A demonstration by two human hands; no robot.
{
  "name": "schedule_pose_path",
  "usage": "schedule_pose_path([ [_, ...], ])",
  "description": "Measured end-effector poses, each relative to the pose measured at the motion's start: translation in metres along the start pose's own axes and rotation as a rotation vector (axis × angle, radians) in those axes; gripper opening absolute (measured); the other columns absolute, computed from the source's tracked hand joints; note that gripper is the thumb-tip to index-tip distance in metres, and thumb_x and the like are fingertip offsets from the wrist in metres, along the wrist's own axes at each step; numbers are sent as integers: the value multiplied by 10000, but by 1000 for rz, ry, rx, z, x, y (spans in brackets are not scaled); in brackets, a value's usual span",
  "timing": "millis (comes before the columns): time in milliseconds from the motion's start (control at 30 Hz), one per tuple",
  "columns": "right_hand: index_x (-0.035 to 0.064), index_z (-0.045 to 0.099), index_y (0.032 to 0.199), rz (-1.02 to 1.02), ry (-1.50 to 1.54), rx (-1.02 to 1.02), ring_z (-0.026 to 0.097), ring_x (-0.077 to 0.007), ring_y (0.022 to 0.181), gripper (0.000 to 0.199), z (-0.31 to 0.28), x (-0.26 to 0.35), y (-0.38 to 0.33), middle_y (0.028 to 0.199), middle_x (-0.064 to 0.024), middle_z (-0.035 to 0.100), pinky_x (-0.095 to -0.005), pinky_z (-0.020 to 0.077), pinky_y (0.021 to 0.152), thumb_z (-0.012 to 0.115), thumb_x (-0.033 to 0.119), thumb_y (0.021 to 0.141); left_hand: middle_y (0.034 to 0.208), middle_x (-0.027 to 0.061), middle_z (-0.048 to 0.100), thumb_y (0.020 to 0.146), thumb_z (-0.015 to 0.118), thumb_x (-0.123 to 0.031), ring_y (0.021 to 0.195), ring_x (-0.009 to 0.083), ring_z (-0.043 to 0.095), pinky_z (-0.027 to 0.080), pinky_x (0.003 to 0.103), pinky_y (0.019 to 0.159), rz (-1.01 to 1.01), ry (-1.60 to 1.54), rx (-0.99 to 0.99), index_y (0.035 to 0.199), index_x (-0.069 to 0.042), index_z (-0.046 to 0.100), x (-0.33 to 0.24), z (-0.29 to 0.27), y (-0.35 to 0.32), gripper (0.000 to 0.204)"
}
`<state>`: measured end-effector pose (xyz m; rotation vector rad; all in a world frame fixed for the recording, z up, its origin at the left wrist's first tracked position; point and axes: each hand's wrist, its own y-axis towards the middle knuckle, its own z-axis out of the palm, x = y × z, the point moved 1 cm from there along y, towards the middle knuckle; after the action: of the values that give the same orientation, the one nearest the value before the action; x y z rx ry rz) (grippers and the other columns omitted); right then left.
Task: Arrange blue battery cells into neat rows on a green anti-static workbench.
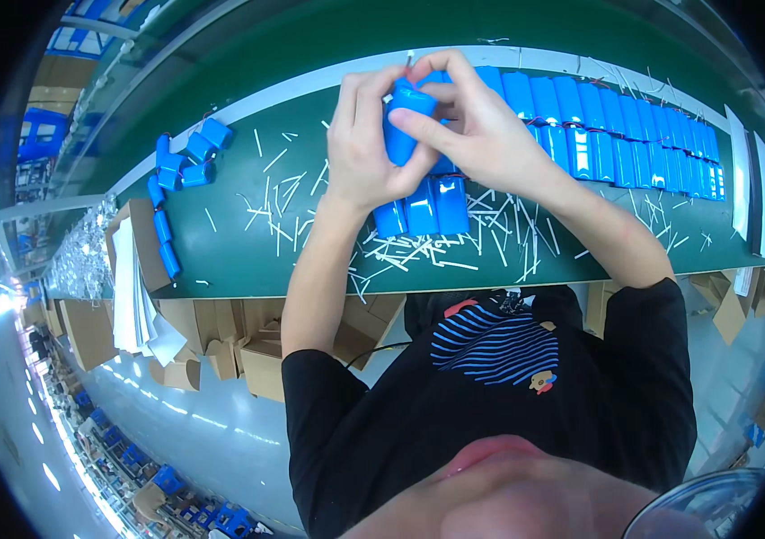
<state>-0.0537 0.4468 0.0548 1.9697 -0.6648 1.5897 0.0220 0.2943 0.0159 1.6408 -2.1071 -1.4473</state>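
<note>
We held one blue battery pack (407,121) up between our left hand (366,144) and right hand (483,126), both gripping it above the green bench (238,260), where a long finished-looking row (634,135) lay right, loose packs (180,166) left, and white strips (454,242) littered the near side.

A long green workshop bench under bright factory light.

The bench (238,251) runs across the room with a pale edge strip; brown cardboard boxes (247,355) are stacked under its near side. The grey floor (185,431) shines with lamp reflections, and blue crates (221,519) stand far along the aisle.
</note>
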Motion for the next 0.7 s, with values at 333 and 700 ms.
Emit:
schedule_pose_path([
  [333, -1, 583, 1356, 66, 171, 20, 661, -159, 915, 355, -70, -23, -67, 1233, -127, 687, -267, 568, 826, 691, 45, 1021, 1434, 180, 405, 722, 592, 53, 1211, 323, 482, 455, 374, 980, -443, -809, 259, 1438, -73, 535, -40, -10, -7, 729],
  [700, 3, 601, 1383, 308, 27, -163, 634, -157, 955, 451, -62, -65, -133, 1252, -129, 655, -290, 562, 843, 745, 19, 955, 1412, 166, 481, 823, 696, -5, 1275, 332, 476, 362, 494, 1161, -240, -186, 484, 1458, -96, 554, -90, 55, -37, 657],
])
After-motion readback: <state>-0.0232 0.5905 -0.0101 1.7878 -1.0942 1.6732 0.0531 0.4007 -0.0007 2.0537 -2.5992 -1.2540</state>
